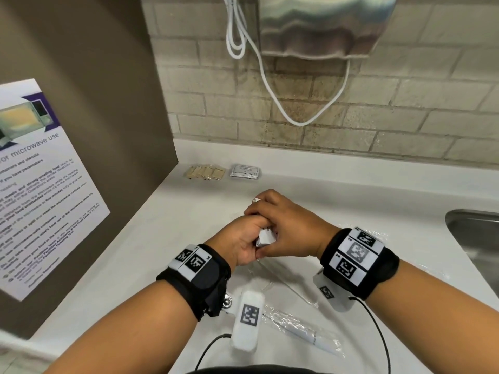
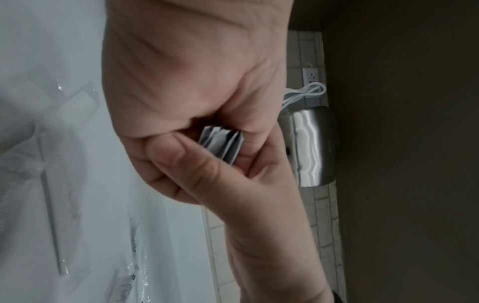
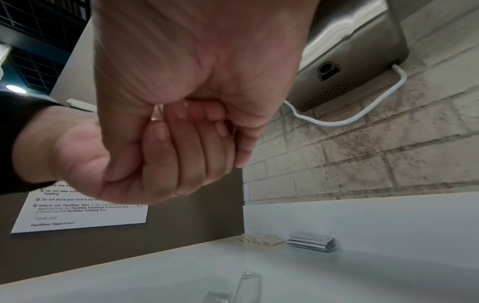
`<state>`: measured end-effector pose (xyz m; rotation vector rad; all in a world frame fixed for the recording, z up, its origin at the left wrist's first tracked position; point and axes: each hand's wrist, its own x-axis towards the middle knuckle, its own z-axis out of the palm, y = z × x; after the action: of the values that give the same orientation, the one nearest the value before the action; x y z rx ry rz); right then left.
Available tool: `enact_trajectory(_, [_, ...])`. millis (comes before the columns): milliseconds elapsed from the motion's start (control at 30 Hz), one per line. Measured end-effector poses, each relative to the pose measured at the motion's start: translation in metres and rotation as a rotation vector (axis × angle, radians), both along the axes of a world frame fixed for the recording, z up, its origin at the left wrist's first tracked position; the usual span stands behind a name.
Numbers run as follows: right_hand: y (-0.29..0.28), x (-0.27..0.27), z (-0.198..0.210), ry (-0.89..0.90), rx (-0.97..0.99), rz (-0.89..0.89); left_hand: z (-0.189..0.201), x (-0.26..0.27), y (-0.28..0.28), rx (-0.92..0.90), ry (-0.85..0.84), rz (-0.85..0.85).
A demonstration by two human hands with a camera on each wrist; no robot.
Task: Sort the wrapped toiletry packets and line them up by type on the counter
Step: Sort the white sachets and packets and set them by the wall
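Note:
Both hands meet over the middle of the white counter (image 1: 189, 211). My left hand (image 1: 240, 240) and right hand (image 1: 286, 228) together grip a small stack of white-grey packets (image 1: 266, 237), mostly covered by the fingers. In the left wrist view the edges of the stack (image 2: 223, 143) show fanned between palm and fingers. At the back of the counter lies a row of tan packets (image 1: 205, 172), and to its right a stack of grey-white packets (image 1: 245, 171). The right wrist view shows the tan packets (image 3: 261, 239) and the grey-white stack (image 3: 311, 243) side by side.
Clear-wrapped items lie under my wrists: a white pen-like stick (image 1: 302, 333) and a flat clear sleeve (image 1: 283, 282). A steel sink (image 1: 475, 238) sits at the right. A brown panel with a microwave notice (image 1: 40, 184) walls the left. A steel dispenser (image 1: 324, 25) and white cable (image 1: 270, 85) hang above.

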<state>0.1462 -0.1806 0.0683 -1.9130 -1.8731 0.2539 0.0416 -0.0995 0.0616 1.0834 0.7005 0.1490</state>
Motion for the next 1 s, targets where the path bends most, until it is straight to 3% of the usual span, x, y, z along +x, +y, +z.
enact_trajectory(100, [-0.003,0.003,0.002,0.233,-0.076,-0.072,0.001,0.001,0.007,-0.035,-0.130,0.151])
enact_trajectory(233, [0.001,0.010,0.002,0.829,-0.098,-0.184,0.000,0.004,0.022,0.050,-0.337,0.344])
enact_trajectory(333, [0.007,0.003,0.003,1.166,-0.100,-0.251,0.000,0.005,0.021,0.174,-0.341,0.325])
enact_trajectory(500, [0.015,-0.002,0.000,1.454,-0.154,-0.208,-0.005,0.006,0.017,0.283,-0.312,0.250])
enact_trajectory(633, [0.017,0.001,-0.006,1.548,-0.187,-0.228,-0.013,0.004,0.018,0.298,-0.327,0.215])
enact_trajectory(867, [0.018,0.010,-0.018,1.468,-0.112,-0.342,-0.027,0.007,0.020,0.255,-0.350,0.224])
enact_trajectory(1000, [0.018,0.028,-0.023,1.338,-0.151,-0.439,-0.034,0.011,0.041,0.249,-0.147,0.168])
